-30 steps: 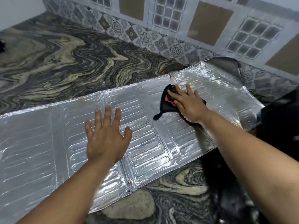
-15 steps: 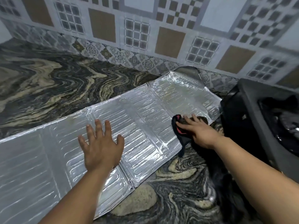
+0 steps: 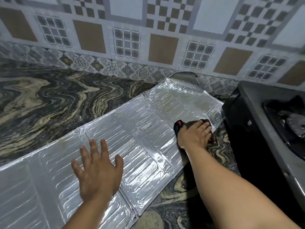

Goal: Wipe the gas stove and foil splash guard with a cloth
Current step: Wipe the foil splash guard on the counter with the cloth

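Observation:
The silver foil splash guard [image 3: 142, 129] lies flat on the marbled counter and runs from the lower left to the upper right. My left hand [image 3: 97, 169] presses on it with the fingers spread. My right hand [image 3: 196, 136] holds a black cloth with a red patch [image 3: 179, 125] down on the guard's near right edge, and the hand covers most of the cloth. The gas stove [image 3: 267, 113] stands at the right, grey-topped with a black burner, close beside my right hand.
The dark swirled stone counter [image 3: 49, 100] stretches to the left and behind the guard. A patterned tile wall [image 3: 148, 38] rises at the back. The guard's far end curls up against that wall.
My right hand has dragged the cloth from the middle of the right panel down to its near right edge beside the stove. The view has swung right and the stove has come into sight.

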{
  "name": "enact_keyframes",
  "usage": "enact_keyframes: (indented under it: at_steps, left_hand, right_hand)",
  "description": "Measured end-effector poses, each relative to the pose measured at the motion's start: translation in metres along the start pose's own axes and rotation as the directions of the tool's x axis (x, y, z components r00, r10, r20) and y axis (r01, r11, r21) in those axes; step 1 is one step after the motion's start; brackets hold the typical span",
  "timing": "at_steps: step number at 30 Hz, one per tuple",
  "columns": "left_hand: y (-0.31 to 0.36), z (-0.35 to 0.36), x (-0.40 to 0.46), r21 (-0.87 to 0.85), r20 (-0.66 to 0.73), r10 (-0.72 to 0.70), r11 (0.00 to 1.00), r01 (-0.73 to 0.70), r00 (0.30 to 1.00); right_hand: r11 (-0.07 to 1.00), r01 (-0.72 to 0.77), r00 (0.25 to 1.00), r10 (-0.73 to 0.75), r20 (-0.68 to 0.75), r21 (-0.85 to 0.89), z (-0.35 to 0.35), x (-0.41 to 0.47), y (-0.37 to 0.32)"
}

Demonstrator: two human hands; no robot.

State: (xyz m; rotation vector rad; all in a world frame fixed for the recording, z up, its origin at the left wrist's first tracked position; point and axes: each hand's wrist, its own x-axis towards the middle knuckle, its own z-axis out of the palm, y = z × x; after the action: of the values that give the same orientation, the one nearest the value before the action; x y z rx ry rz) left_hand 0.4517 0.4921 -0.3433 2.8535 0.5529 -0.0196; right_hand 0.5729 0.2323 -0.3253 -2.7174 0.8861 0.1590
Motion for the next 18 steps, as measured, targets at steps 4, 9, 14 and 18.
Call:
enact_keyframes:
  at_steps: [4,9,14,18]
  left_hand:
    - [0.001,0.001,0.001,0.015,0.007,-0.011,1.000,0.011,1.000]
    - [0.003,-0.001,0.001,0.048,0.010,-0.016,0.999,0.016,1.000]
    - [0.004,-0.002,0.002,0.052,0.025,-0.029,0.998,0.027,0.999]
    - [0.005,-0.003,0.002,0.054,0.026,-0.041,0.998,0.040,0.999]
  right_hand:
    - [0.991,0.125,0.992,-0.124,0.026,-0.046,0.001,0.030,-0.012]
    - [0.961,0.262,0.965,-0.257,0.055,-0.091,-0.002,0.066,-0.037]
    - [0.905,0.404,0.914,-0.398,0.075,-0.132,0.003,0.095,-0.077]
    - [0.840,0.522,0.853,-0.512,0.102,-0.151,0.005,0.111,-0.112]
